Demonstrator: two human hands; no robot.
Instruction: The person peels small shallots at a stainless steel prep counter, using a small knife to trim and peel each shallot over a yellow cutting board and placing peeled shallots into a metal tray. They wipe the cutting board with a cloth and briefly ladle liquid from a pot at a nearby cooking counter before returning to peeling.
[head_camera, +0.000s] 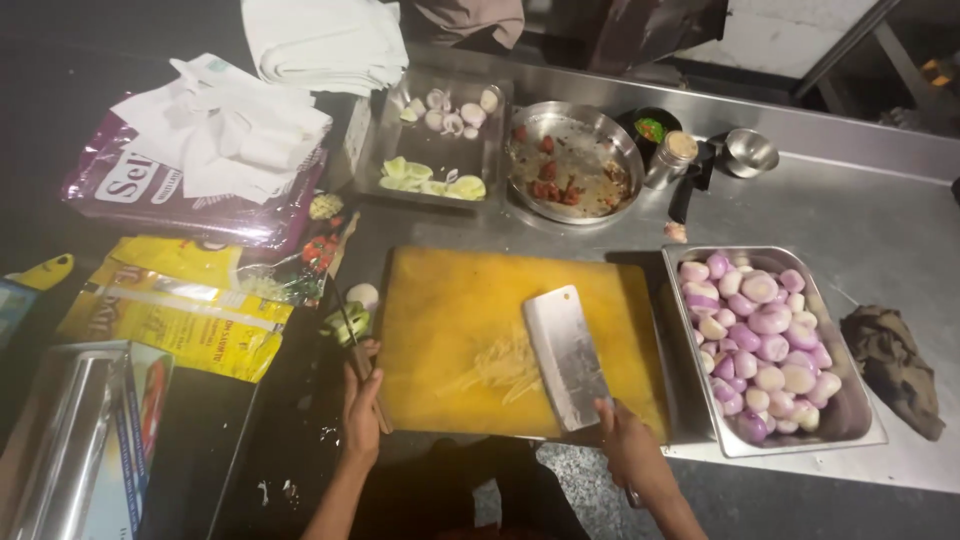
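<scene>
A yellow cutting board (450, 300) lies on a steel counter. My right hand (628, 443) grips the handle of a broad steel cleaver (566, 355), whose blade lies flat over the board's right half. A small heap of pale sliced onion (498, 368) sits on the board just left of the blade. My left hand (362, 392) rests at the board's near left corner, fingers curled on its edge, beside a thin dark-handled knife (349, 325).
A steel tray of peeled purple onions (760, 340) stands right of the board, a dark rag (895, 365) beyond it. Behind are a tray with onion pieces (435, 140), a round steel bowl (575, 160), small cups (748, 152). Packets, cloths and a foil box (80, 430) crowd the left.
</scene>
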